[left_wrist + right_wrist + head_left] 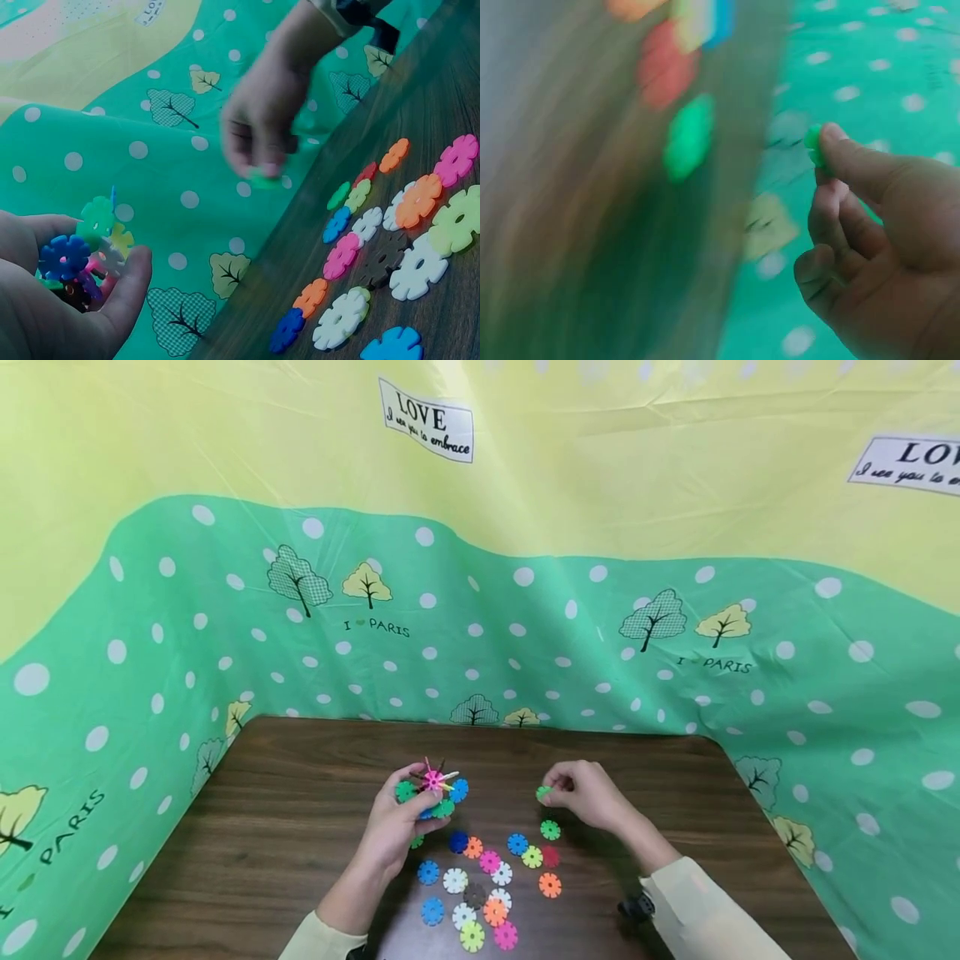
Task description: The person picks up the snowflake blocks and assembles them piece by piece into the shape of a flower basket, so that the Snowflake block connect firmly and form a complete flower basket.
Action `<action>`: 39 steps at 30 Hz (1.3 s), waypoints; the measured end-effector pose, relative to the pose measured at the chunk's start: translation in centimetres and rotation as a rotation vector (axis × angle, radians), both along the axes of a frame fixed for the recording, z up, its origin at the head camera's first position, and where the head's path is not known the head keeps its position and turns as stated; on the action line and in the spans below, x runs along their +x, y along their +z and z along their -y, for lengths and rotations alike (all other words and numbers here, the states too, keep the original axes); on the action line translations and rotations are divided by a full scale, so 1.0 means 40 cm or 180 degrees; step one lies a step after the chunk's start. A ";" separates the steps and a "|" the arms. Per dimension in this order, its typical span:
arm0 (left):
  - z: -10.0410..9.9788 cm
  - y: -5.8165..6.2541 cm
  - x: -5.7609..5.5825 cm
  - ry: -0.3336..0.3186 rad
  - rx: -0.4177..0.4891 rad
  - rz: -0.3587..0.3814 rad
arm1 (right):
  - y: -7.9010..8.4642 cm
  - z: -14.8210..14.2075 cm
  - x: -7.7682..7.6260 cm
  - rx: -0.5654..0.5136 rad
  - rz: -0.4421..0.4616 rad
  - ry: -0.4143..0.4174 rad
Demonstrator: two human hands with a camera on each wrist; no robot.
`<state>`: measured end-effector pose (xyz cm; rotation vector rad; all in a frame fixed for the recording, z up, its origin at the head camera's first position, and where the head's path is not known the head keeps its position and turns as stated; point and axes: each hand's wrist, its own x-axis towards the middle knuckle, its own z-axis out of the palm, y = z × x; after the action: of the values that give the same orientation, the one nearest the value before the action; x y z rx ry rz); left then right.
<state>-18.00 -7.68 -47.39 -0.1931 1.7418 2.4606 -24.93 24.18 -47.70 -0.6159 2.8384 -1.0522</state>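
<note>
Polka-dotted green and yellow cloth (517, 518) is spanning the upper frame behind a dark wooden table (300, 793). Right of lower centre, the right hand (592, 795) is hovering above it, thumb and finger pinching a small green disc; left of it, the left hand (392, 827) is curling its fingers around a roundish cluster of joined discs (66, 257). Its pink disc (433, 780) is facing the head camera, thin edge-on pieces fanning outward, a white one pointing right. Loose notched discs (489, 861) are lying flat at bottom centre. Smallest, the pinched green disc (814, 144) is standing nearly edge-on in the right-wrist view, its visible long axis running up and down.
</note>
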 end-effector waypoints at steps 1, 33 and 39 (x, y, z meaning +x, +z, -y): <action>-0.001 -0.001 0.001 -0.0004 -0.0010 0.0009 | 0.013 0.017 0.004 -0.0151 -0.0073 0.0013; -0.012 0.002 0.007 -0.0273 -0.0631 -0.0202 | 0.017 0.256 0.082 -0.2003 0.0082 -0.0336; -0.012 -0.005 0.010 -0.0205 -0.0855 -0.0309 | 0.017 0.258 0.086 -0.1916 0.0221 -0.0385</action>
<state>-17.59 -7.19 -47.61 -0.0408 2.0811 2.2193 -21.50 13.85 -47.01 -0.4187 2.5034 -1.9283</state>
